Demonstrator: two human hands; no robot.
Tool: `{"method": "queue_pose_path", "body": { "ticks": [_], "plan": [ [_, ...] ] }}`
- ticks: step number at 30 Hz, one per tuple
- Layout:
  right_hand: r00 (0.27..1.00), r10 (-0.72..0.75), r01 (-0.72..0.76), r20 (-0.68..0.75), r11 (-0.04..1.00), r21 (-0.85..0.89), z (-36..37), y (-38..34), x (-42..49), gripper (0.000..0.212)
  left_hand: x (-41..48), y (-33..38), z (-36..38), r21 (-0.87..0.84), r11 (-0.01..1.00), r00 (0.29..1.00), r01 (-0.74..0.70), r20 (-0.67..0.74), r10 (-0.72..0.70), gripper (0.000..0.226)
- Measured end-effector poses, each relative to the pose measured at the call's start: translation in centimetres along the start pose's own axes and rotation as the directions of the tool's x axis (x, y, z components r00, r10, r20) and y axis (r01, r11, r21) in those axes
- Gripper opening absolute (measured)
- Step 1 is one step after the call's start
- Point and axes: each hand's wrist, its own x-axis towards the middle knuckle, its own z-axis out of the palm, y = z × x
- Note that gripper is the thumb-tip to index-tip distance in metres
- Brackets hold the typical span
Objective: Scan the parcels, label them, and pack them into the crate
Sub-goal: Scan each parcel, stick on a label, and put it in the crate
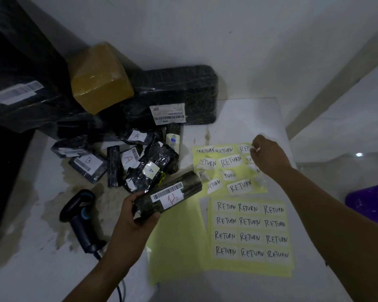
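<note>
My left hand [138,216] grips a dark cylindrical parcel [190,182] with a barcode label and a red letter B, held just above the table. My right hand [268,154] reaches over the upper yellow sheet of RETURN labels [227,168], its fingertips pinching the edge of a white label near the sheet's top right. A second sheet of RETURN labels [251,232] lies nearer to me. The black barcode scanner [81,216] lies on the table left of my left hand. The purple crate [373,201] is at the right edge, below table level.
A heap of small black parcels [140,162] marked A and B lies in the middle of the white table [42,269]. Behind it are a large black parcel [179,92], a brown taped box [100,77] and a big black bundle [20,83] at the left.
</note>
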Motion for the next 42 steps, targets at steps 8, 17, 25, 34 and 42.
{"method": "queue_pose_path", "body": {
  "ticks": [8,17,25,34,42],
  "plan": [
    [0.962,0.255,-0.194,-0.095,0.888,0.417,0.1,-0.2,-1.1,0.011,-0.9,-0.3,-0.6,-0.005,1.000,1.000,0.012,-0.010,-0.012,0.050],
    [0.946,0.283,-0.124,-0.157,0.765,0.632,-5.9,-7.2,-10.9,0.011,-3.3,2.6,-1.2,-0.056,0.998,0.999,0.026,0.041,-0.024,0.046],
    [0.998,-0.024,0.056,-0.056,0.721,0.690,-8.9,-18.2,-23.9,0.018,-6.9,6.3,-4.0,-0.055,0.998,0.984,-0.016,0.177,0.025,0.036],
    [0.936,-0.302,0.353,-0.182,0.805,0.478,-9.9,-23.0,-26.0,0.014,-9.2,7.9,-6.0,-0.246,0.969,0.988,-0.040,0.137,0.076,0.029],
    [0.884,-0.401,0.465,-0.242,0.811,0.356,-10.0,-24.9,-25.8,0.016,-10.6,8.9,-5.8,-0.265,0.957,0.987,-0.119,0.071,0.142,0.025]
  ]
}}
